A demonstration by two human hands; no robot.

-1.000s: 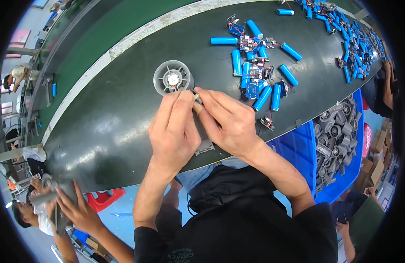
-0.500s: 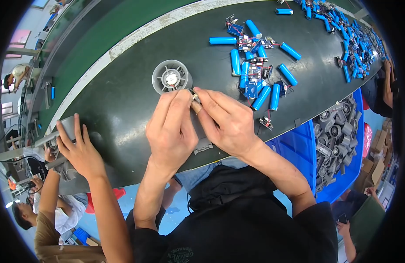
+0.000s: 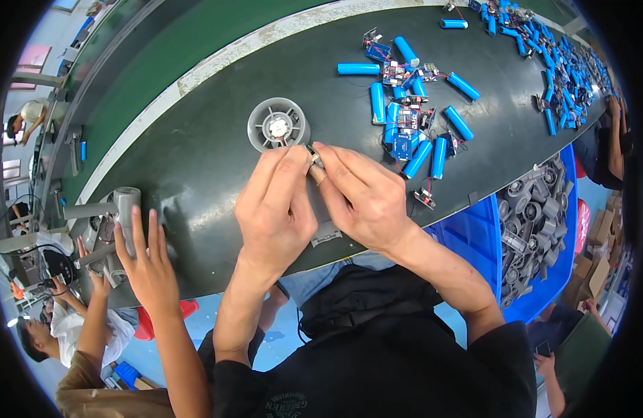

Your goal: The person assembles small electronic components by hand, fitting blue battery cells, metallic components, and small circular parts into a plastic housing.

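Observation:
My left hand [image 3: 276, 202] and my right hand [image 3: 369, 198] meet over the dark work surface, thumbs and fingertips pinched on a small metallic part [image 3: 315, 159]. Fingers hide most of that part, so its kind is unclear. Just beyond my fingertips stands a round grey plastic fan housing [image 3: 254, 132] with spokes and a white centre. A grey plastic piece [image 3: 326, 234] shows below and between my hands; whether it joins the housing is hidden.
Blue cylindrical batteries [image 3: 420, 159] wired to small circuit boards lie right of my hands, with a larger heap [image 3: 568, 76] farther right. A blue bin [image 3: 474, 233] holds grey housings. At left, a co-worker's hand [image 3: 154, 275] is beside grey plastic parts [image 3: 128, 209].
My hands keep their pinch with barely any movement. At left, the co-worker's hand has shifted right and down, and the grey parts beside it now show more fully.

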